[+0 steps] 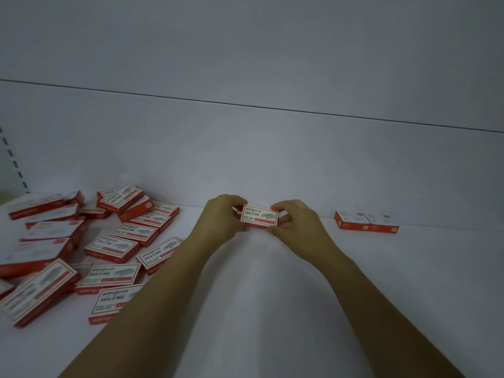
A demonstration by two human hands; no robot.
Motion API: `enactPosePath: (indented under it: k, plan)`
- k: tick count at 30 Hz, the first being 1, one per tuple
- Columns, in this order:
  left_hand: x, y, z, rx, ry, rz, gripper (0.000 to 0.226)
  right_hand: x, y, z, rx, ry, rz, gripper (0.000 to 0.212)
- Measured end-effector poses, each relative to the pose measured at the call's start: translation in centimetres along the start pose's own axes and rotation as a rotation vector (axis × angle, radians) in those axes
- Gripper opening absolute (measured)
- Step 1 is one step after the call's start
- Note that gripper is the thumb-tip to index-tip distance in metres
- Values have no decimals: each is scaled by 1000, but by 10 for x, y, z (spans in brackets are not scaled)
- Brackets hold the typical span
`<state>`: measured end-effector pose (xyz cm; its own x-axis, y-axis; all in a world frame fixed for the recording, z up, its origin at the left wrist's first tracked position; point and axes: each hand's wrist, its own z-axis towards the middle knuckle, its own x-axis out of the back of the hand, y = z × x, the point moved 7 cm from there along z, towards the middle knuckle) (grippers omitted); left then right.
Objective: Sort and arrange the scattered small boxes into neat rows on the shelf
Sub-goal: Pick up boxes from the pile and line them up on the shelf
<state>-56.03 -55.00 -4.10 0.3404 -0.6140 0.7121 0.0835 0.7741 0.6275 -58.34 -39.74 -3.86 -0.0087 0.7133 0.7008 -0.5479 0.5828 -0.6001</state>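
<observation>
Both hands meet over the middle of the white shelf (259, 301), close to the back wall (245, 159), and share one small red-and-white box (260, 216). The left hand (223, 214) curls its fingers round the box's left short end; the right hand (297, 216) pinches the right short end between thumb and fingers. So each grip is closed on the same box, which is held face up with its long axis running left to right. A sliver of red at its left edge may be a second box behind it; I cannot tell.

The relation that matters is sideways. A pair of boxes (365, 221) sits side by side near the back wall, off to the right of the held box and well apart from it, their long sides also running left to right. The held box already lies the same way, so joining that row seems to call for a slide to the right with no turning. The right hand is the nearer one to the pair.

The heap of loose boxes (111, 248) lies to the left, nearer the left hand, many boxes overlapping at odd angles. Most of the sorting looks yet to be done.
</observation>
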Motion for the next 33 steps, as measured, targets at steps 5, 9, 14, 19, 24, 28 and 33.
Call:
enactPosePath:
  k: [5, 9, 14, 19, 24, 28, 33]
  plan:
    - [9, -32, -7, 144, -139, 23, 58, -27, -8, 6, -4, -162, -92, 37]
    - [26, -59, -10, 253, -177, 42, 72, -45, -7, 15, -33, -204, -131, 35]
    - [21, -64, -8, 276, -200, 92, 73, -56, -7, 25, -75, -164, -99, 29]
    - [12, -60, 6, 263, -203, 115, 30, -65, -12, 34, -64, -125, -160, 28]
    - [6, -63, 15, 241, -200, 115, 17, -68, -12, 39, -43, -132, -238, 30]
    - [1, -65, 20, 212, -187, 83, 23, -68, -13, 39, -14, -153, -262, 31]
    - [0, -67, 22, 240, -191, 90, 25, -69, -13, 38, 13, -158, -295, 33]
